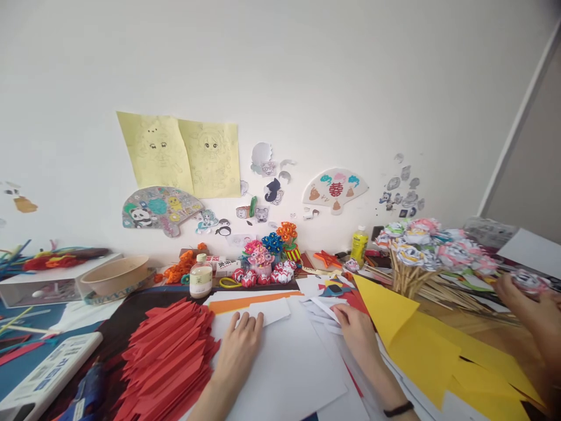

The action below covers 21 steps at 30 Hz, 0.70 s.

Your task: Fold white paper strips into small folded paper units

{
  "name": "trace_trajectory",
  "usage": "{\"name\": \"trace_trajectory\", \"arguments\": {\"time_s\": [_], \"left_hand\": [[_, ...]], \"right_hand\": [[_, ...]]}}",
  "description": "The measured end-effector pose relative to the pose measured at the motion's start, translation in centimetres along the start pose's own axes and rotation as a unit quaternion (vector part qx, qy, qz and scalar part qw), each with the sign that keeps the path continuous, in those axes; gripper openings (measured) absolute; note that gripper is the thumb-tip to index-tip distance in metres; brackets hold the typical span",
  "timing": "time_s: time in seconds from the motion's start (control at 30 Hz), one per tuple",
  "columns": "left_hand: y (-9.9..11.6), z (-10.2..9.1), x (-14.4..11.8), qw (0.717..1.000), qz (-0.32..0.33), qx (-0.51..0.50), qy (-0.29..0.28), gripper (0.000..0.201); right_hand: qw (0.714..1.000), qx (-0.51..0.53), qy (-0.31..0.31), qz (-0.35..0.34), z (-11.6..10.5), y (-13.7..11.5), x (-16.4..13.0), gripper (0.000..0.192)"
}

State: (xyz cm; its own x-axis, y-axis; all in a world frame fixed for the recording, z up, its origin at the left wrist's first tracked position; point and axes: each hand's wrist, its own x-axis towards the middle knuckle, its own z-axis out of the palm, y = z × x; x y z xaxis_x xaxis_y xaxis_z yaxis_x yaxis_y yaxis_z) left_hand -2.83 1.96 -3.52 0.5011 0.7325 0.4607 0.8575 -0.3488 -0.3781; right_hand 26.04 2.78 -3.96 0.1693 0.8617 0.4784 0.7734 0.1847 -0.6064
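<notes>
My left hand [241,339] lies on a small folded piece of white paper [276,310], its fingers flat and slightly apart, its thumb hidden. Under it spreads a stack of large white paper sheets [298,362]. My right hand [354,327], with a dark band on the wrist, pinches a folded white paper strip [326,307]. More white folded pieces lie beneath that strip. Left of my left hand is a large pile of folded red paper pieces [170,351]. Yellow paper sheets [425,351] fan out right of my right hand.
Another person's hand [532,316] reaches in at the right, near paper flowers [416,242] on sticks. A bottle [201,278], pipe-cleaner flowers [263,254] and a yellow glue bottle [359,247] line the wall. A power strip [52,374] and glue gun [85,392] lie left.
</notes>
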Motion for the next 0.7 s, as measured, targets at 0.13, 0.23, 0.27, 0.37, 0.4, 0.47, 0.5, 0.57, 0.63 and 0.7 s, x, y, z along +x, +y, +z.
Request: {"name": "trace_trajectory", "arguments": {"time_s": [0.13,0.23,0.27,0.37,0.4,0.47,0.5,0.57,0.63,0.7], "left_hand": [[0.0,-0.1,0.0,1.000,-0.009,-0.015,0.006,0.039],[0.1,-0.3,0.1,0.999,-0.028,-0.026,-0.003,0.033],[0.1,-0.4,0.1,0.999,-0.031,-0.027,-0.006,0.033],[0.0,-0.6,0.2,0.999,-0.027,-0.022,-0.015,0.039],[-0.1,-0.6,0.1,0.999,-0.026,-0.021,-0.017,0.041],[-0.2,-0.6,0.1,0.999,-0.027,-0.020,-0.019,0.042],[-0.2,-0.6,0.1,0.999,-0.028,-0.019,-0.020,0.041],[-0.2,-0.5,0.0,0.999,-0.027,-0.015,-0.017,0.041],[-0.2,-0.4,0.0,1.000,-0.023,-0.015,-0.010,0.040],[-0.2,-0.2,-0.1,1.000,-0.021,-0.020,-0.001,0.039]], "right_hand": [[0.992,0.108,0.001,0.063,-0.2,0.8,0.7,0.028],[0.965,0.237,-0.031,0.106,-0.3,1.1,1.0,0.037],[0.951,0.283,-0.042,0.117,-0.3,1.0,1.1,0.041],[0.902,0.393,-0.071,0.163,-0.5,0.7,1.0,0.045],[0.883,0.425,-0.084,0.181,-0.7,0.5,0.9,0.044],[0.843,0.483,-0.107,0.209,-0.9,0.3,0.8,0.040],[0.826,0.508,-0.113,0.218,-1.0,0.2,0.7,0.038],[0.801,0.541,-0.111,0.230,-1.1,0.2,0.6,0.036],[0.793,0.554,-0.104,0.233,-1.2,0.3,0.5,0.034],[0.796,0.552,-0.102,0.229,-1.2,0.3,0.5,0.033]]}}
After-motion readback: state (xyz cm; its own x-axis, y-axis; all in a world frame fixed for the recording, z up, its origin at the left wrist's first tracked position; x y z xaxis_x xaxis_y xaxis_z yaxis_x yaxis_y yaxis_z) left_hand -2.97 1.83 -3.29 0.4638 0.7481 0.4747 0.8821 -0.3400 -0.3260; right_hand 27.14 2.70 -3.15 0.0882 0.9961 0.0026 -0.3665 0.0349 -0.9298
